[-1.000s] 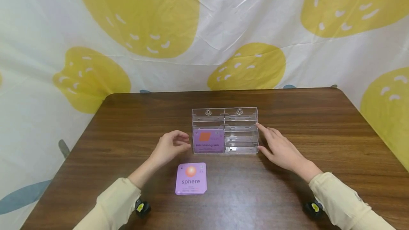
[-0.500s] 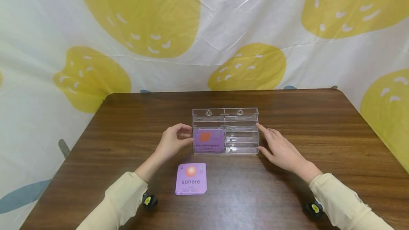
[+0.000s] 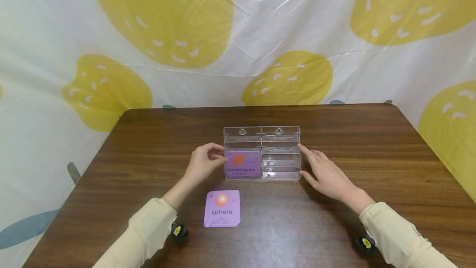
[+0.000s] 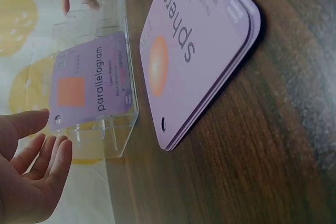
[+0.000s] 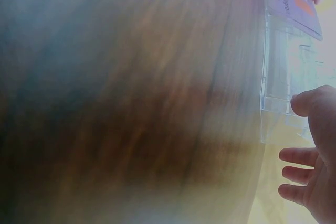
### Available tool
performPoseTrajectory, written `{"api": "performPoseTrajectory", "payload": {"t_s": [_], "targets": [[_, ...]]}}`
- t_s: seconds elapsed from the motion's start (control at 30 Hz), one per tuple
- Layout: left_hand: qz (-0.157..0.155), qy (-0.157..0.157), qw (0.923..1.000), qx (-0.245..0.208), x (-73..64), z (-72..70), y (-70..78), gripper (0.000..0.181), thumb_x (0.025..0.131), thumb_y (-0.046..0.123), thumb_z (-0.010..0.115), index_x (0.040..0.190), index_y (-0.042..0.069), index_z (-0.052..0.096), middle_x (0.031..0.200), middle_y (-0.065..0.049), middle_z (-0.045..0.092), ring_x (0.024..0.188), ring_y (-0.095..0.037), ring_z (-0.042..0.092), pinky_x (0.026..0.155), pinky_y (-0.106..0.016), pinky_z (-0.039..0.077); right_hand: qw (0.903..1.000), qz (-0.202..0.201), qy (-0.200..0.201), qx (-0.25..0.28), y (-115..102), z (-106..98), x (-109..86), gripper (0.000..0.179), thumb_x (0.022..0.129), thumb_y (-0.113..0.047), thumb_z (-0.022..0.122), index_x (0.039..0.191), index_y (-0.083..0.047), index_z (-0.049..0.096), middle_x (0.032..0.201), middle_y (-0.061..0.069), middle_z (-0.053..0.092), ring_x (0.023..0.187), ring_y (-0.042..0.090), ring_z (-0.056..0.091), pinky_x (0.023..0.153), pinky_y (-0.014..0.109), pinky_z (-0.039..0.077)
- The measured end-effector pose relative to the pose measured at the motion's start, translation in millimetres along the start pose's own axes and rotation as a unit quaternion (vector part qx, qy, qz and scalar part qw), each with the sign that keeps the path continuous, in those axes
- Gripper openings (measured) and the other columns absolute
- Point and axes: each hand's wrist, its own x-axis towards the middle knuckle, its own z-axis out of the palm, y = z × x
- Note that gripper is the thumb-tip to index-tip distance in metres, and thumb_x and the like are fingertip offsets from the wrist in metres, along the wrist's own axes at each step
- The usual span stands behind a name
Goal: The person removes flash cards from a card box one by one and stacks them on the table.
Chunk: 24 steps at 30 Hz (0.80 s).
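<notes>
A clear plastic card holder (image 3: 281, 174) with stepped pockets in two columns stands mid-table. In its lower left pocket leans a purple "parallelogram" card (image 3: 243, 164). My left hand (image 3: 201, 164) is at the holder's left side, its thumb tip right at the card's left edge. The left wrist view shows the thumb and loosely bent fingers of that hand (image 4: 34, 169) apart, nothing between them. My right hand (image 3: 329, 175) rests its index finger and thumb against the holder's right side. A stack of purple cards (image 4: 199, 40), "sphere" on top, lies in front.
The brown wooden table (image 3: 167, 131) reaches back to a white cloth (image 3: 186, 86) printed with yellow lemons. Small black wrist cameras hang under both cream sleeves (image 3: 148, 226), low over the tabletop.
My left hand has moved right and slightly away from me, bringing its thumb from beside the holder to the parallelogram card's left edge. The right hand, holder and card stack stay in place.
</notes>
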Motion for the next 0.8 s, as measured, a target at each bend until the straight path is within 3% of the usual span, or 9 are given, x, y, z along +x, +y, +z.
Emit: {"api": "performPoseTrajectory", "payload": {"t_s": [0.57,0.8], "targets": [[-0.003,0.019,0.9997,0.014,5.6,10.1,-7.1,0.013,0.074,0.002,0.072,0.084,-0.001,0.064,0.078,-0.013,0.067,0.068,-0.021,0.064,0.061,-0.026,0.052,1.0,-0.002,0.001,-0.002,-0.3,-0.8,0.2,0.071,0.084,-0.018,0.063,0.14,-0.002,0.023,0.121,0.022,0.05,0.111,0.034,0.046,0.089,0.048,0.041],[0.001,0.007,0.9999,0.015,6.0,10.4,-11.9,0.009,0.075,0.004,0.071,0.08,0.0,0.065,0.073,-0.01,0.066,0.062,-0.014,0.058,0.058,-0.022,0.048,1.0,0.003,-0.001,0.001,0.7,0.0,-0.3,0.071,0.084,-0.018,0.063,0.141,-0.003,0.022,0.122,0.022,0.05,0.112,0.034,0.045,0.09,0.048,0.041]]}}
